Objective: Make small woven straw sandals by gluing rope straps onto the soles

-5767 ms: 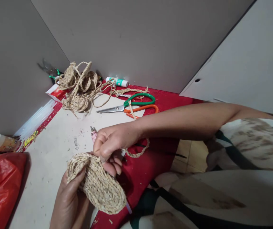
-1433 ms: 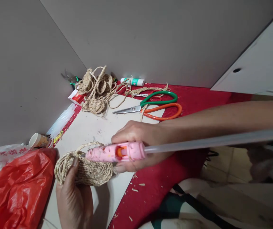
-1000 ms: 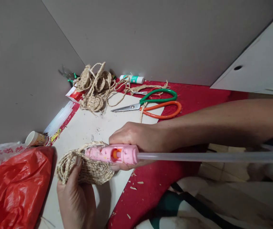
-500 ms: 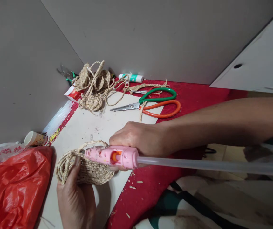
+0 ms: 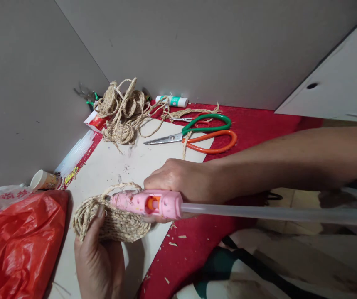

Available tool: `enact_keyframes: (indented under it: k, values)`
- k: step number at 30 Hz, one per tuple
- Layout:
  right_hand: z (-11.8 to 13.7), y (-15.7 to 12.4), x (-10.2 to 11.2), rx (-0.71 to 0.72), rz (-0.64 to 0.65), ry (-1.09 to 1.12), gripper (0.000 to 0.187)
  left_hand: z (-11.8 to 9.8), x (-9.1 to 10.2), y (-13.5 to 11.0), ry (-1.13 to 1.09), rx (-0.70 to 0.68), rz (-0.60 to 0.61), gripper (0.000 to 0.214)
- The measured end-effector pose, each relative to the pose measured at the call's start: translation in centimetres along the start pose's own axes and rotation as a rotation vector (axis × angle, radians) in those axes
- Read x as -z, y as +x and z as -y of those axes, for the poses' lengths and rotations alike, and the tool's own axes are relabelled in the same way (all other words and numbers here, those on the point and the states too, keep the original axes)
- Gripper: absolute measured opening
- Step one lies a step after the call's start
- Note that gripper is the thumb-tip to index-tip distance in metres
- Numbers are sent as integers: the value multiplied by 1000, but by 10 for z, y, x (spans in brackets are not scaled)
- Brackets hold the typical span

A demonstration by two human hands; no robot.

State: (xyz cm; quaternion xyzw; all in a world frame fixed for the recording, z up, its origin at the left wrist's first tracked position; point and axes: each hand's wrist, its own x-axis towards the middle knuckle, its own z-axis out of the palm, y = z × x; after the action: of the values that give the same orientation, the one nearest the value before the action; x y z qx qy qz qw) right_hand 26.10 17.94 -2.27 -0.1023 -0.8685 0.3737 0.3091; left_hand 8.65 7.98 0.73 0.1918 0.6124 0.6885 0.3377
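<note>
My left hand (image 5: pixel 99 257) grips a coiled piece of braided straw rope (image 5: pixel 124 226), its thumb pressed on the near side and its other fingers hidden behind. In my right hand (image 5: pixel 178 178) is a pink hot glue gun (image 5: pixel 147 204), with a long clear glue stick (image 5: pixel 259 212) running out of its back to the right. The gun's nozzle end is at the top of the coil, close to my left thumb; whether the tip touches the rope I cannot tell. One strand of rope loops up behind the gun.
Scissors with green and orange handles (image 5: pixel 193 135) lie beyond my right hand. Bundles of straw rope (image 5: pixel 124 108) are heaped at the back by a glue tube (image 5: pixel 172 101). Glue sticks (image 5: pixel 77 153), a paper cup (image 5: pixel 43 180) and a red plastic bag (image 5: pixel 25 241) are on the left. Grey panels stand behind.
The glue gun and my right hand have shifted very slightly to the right. Both hands keep their hold, and the rest looks the same.
</note>
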Motion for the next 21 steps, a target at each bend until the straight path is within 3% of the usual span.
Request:
enact_keyframes:
  k: [10, 16, 21]
  values:
    - [1, 2, -2, 55, -111, -8, 36, -2, 1, 0, -12, 34, 11, 32]
    - [5, 6, 3, 68, -103, 66, 40, -3, 3, -3, -24, 36, 26, 35]
    - [14, 5, 20, 34, 69, 289, 34, -3, 3, -1, -3, -9, 61, 34]
